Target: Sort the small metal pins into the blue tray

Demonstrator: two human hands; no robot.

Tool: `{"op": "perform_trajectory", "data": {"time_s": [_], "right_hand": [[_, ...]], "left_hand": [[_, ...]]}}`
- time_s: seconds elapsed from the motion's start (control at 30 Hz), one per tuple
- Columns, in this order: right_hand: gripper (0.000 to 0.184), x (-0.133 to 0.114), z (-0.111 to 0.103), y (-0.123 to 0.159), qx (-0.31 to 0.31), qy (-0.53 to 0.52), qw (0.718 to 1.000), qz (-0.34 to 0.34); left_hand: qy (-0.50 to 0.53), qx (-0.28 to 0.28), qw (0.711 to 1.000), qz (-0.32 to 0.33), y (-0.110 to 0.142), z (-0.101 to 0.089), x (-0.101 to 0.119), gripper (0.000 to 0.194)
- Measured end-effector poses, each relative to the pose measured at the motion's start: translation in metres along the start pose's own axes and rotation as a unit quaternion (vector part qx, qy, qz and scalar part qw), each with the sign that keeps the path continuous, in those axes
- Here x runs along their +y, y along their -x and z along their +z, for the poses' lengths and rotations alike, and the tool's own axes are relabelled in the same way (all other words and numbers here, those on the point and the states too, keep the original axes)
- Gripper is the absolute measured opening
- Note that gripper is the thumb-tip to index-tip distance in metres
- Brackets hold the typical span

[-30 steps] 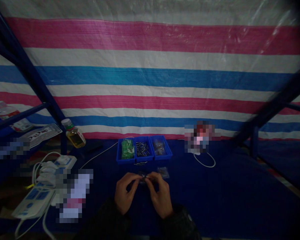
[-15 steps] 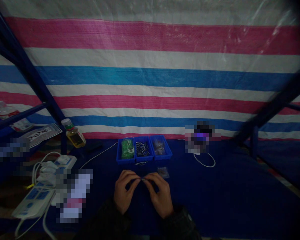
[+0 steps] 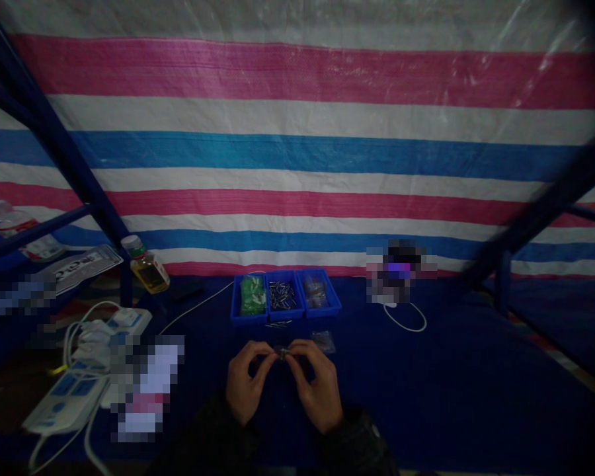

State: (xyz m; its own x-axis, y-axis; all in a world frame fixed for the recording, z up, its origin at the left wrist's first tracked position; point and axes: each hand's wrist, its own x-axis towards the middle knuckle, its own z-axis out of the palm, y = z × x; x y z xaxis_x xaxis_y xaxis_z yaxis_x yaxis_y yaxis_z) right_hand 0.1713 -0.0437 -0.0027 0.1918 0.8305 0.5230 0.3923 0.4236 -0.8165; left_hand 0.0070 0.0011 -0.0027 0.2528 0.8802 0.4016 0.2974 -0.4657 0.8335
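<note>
1. Near the middle of the dark blue cloth-covered bench [image 3: 426, 396], the bare left hand [image 3: 245, 385] and bare right hand [image 3: 317, 390] meet, both gripping between their fingertips a small, dark, glinting part [image 3: 281, 352], too small to identify.
2. A small clear plastic bag [image 3: 323, 341] lies on the cloth just far of the right hand, not touching it.
3. Farther away stand three joined blue plastic bins [image 3: 283, 297]: green items left, metal pins middle, clear packets right.
4. A few loose metal pins [image 3: 278, 324] lie just near the middle bin.
</note>
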Motion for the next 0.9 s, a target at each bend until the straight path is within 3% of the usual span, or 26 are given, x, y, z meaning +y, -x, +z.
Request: {"op": "perform_trajectory", "data": {"time_s": [0.23, 0.43, 0.73, 0.9], "right_hand": [[0.008, 0.0036, 0.0029, 0.0032, 0.005, -0.016, 0.998, 0.058], [0.016, 0.0011, 0.002, 0.002, -0.016, -0.006, 1.0, 0.026], [0.03, 0.0018, -0.0026, 0.0023, -0.038, -0.002, 0.999, 0.026], [0.024, 0.0029, -0.0011, 0.0012, -0.02, 0.0, 0.999, 0.027]], "left_hand": [[0.013, -0.005, 1.0, 0.015, 0.0004, -0.0011, 0.0007, 0.014], [0.013, 0.003, 1.0, 0.002, 0.001, -0.0003, 0.0001, 0.014], [0.005, -0.016, 0.998, 0.056, -0.0054, -0.0054, 0.0004, 0.028], [-0.011, -0.004, 0.999, 0.047, -0.0056, -0.0033, -0.0006, 0.02]]}}
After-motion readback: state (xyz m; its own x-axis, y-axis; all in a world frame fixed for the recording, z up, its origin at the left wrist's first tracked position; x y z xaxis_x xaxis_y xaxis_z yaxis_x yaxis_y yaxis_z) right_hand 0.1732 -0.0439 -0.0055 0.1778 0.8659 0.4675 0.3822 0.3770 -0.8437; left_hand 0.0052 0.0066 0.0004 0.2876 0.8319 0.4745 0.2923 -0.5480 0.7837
